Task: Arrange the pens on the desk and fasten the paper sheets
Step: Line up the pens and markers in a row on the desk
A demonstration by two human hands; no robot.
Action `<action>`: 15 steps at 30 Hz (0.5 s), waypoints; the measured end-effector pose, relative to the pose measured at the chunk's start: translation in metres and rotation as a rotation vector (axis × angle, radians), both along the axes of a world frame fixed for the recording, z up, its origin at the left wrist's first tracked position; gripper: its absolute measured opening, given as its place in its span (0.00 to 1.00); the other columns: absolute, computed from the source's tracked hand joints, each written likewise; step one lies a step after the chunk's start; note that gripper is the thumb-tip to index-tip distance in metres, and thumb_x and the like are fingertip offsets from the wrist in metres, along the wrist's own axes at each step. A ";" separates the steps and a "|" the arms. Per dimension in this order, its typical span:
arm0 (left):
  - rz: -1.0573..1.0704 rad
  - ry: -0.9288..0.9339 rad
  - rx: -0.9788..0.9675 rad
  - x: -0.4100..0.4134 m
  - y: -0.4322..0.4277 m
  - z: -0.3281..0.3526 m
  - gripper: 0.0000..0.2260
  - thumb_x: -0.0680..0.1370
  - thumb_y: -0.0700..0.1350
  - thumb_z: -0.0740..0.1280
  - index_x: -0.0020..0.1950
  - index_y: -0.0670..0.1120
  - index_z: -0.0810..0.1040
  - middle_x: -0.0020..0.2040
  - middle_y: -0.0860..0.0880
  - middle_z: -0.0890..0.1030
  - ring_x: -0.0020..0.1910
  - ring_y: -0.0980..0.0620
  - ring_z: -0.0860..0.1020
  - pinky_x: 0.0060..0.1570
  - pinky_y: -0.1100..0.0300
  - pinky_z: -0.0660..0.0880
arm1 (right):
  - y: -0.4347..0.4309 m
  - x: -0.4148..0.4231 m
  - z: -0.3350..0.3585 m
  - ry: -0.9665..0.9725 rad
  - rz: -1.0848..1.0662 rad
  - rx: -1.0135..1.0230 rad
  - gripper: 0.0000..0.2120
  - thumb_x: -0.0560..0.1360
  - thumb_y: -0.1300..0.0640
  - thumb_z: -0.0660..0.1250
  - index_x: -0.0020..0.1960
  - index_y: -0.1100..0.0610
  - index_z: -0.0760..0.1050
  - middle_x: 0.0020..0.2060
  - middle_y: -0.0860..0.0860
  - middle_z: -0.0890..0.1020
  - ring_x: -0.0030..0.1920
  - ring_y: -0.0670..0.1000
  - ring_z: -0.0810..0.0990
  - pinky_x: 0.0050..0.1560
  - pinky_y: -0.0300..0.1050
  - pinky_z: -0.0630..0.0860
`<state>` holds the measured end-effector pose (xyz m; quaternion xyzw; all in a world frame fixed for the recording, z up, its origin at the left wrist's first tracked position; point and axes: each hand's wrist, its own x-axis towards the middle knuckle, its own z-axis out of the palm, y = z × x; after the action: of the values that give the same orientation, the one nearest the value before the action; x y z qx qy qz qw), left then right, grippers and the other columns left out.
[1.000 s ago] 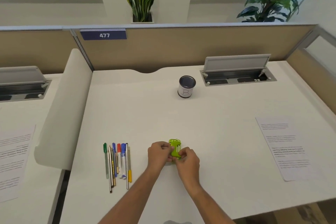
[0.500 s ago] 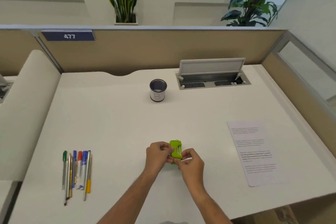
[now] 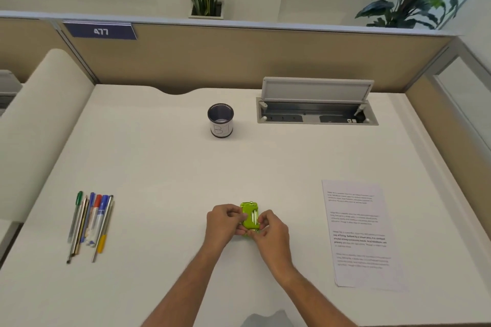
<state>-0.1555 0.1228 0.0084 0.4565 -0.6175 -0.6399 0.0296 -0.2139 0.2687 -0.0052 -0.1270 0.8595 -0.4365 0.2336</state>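
Pens (image 3: pixel 90 223) lie loose at the frame's lower left, not yet arranged. At lower centre, left hand (image 3: pixel 224 223) and right hand (image 3: pixel 273 231) pinch a green stapler (image 3: pixel 250 216); paper sheets (image 3: pixel 358 233) wait unfastened at right. The cup (image 3: pixel 220 121) stands above on the bench (image 3: pixel 159 167); nothing blocks the way.

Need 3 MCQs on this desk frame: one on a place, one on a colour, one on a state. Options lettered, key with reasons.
1. Where do the pens lie, seen from the camera?
A. left of the hands
B. inside the cup
C. on the paper sheets

2. What colour is the stapler?
A. red
B. lime green
C. black

3. What state is the cable box lid in?
A. shut flat
B. missing
C. propped open

Key: 1 A, they lie in a row on the desk, left of the left hand; 2 B, green body shows between left and right hand; 3 C, lid stands raised over the sockets.
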 end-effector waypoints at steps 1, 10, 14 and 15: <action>0.008 -0.012 -0.009 0.001 0.001 0.000 0.04 0.77 0.34 0.78 0.50 0.37 0.86 0.40 0.38 0.88 0.31 0.42 0.88 0.35 0.56 0.87 | 0.000 -0.001 -0.001 0.003 0.013 0.003 0.17 0.69 0.60 0.82 0.44 0.51 0.74 0.37 0.48 0.79 0.35 0.46 0.73 0.35 0.40 0.72; 0.014 -0.053 -0.063 0.003 -0.001 0.002 0.06 0.77 0.34 0.77 0.53 0.36 0.87 0.41 0.38 0.89 0.34 0.41 0.89 0.40 0.49 0.89 | -0.006 -0.002 -0.006 0.039 0.115 0.044 0.18 0.71 0.53 0.83 0.46 0.47 0.73 0.38 0.45 0.79 0.36 0.45 0.76 0.34 0.36 0.74; -0.026 -0.100 -0.176 0.005 -0.002 0.002 0.05 0.76 0.40 0.79 0.51 0.42 0.88 0.40 0.45 0.89 0.38 0.43 0.89 0.45 0.45 0.88 | -0.002 -0.005 -0.002 0.046 0.198 0.074 0.19 0.71 0.47 0.83 0.51 0.45 0.73 0.39 0.43 0.78 0.38 0.44 0.77 0.34 0.35 0.73; -0.041 -0.141 -0.256 0.005 -0.001 0.003 0.05 0.75 0.44 0.79 0.51 0.46 0.89 0.41 0.49 0.89 0.40 0.46 0.88 0.46 0.47 0.87 | 0.001 -0.007 0.000 0.050 0.198 0.081 0.20 0.70 0.44 0.82 0.52 0.45 0.73 0.40 0.43 0.78 0.38 0.45 0.77 0.35 0.36 0.73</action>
<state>-0.1505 0.1216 0.0115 0.4802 -0.7037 -0.5227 0.0311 -0.2213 0.2699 -0.0054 -0.2125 0.8654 -0.3728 0.2589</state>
